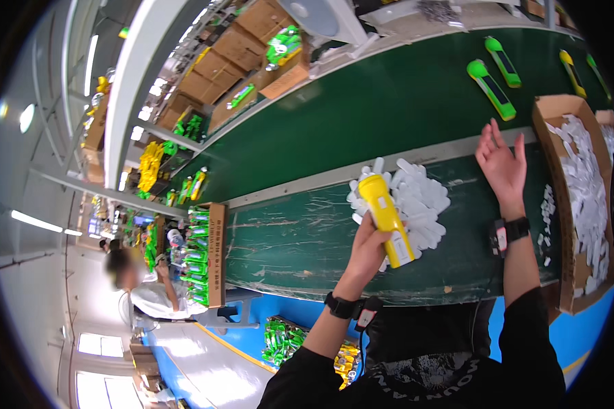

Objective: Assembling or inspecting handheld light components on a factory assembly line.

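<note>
A left hand (370, 249) clamps a yellow flashlight (389, 221) over white pieces (419, 198) on the near tabletop (286, 245), where a one-handed slip could drop it, scattering them, as the right hand (503, 163), fingers apart, hovers empty.

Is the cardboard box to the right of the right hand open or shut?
Open: nothing covers the top of the cardboard box, and the white pieces inside show plainly.

Tabletop (280, 242) is clear at left; cardboard box (561, 107) bars right
</note>
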A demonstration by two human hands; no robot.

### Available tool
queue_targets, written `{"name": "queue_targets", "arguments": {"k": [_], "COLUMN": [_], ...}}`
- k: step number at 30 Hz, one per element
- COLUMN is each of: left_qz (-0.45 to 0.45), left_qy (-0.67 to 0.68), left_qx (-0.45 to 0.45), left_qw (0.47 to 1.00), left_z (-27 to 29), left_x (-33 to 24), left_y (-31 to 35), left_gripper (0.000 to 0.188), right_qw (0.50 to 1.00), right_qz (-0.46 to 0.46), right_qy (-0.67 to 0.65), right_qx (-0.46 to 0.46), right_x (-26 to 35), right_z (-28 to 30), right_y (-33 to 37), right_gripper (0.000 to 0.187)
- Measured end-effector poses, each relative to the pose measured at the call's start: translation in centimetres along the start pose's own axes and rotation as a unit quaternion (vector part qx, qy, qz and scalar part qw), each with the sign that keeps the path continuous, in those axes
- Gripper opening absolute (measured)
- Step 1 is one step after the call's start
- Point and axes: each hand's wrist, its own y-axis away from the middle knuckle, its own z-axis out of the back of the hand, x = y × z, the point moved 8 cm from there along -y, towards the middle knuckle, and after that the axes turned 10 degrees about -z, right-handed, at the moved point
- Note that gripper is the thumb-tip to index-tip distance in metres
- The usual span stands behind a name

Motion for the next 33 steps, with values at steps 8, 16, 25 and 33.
{"name": "queue_targets", "arguments": {"k": [8, 16, 25, 33], "left_qz": [-0.263, -0.224, -0.056, -0.262], "left_qy": [-0.476, -0.708, -0.727, -0.768], "left_qx": [-0.044, -0.102, 0.052, 0.104], "left_qw": [0.838, 0.662, 0.682, 0.575], "left_z": [-2.4, -3.8, -4.6, 10.0], "left_x": [-5.9, -2.4, -1.7, -11.7], "left_y": [-21.9, -31.0, -28.4, -12.0], "left_gripper": [0.074, 0.079, 0.074, 0.053], "right_qw": [0.995, 0.995, 0.994, 0.997], "right_qz": [0.012, 0.047, 0.057, 0.027], "right_qy": [0.097, 0.078, 0.084, 0.058], "right_qx": [0.026, -0.029, -0.041, 0.045], "right_x": [4.0, 4.3, 4.6, 3.2], "right_z": [3.6, 4.1, 2.8, 2.4], "right_y": [1.3, 1.3, 2.7, 1.0], "right_gripper": [0.054, 0.052, 0.053, 0.050]}}
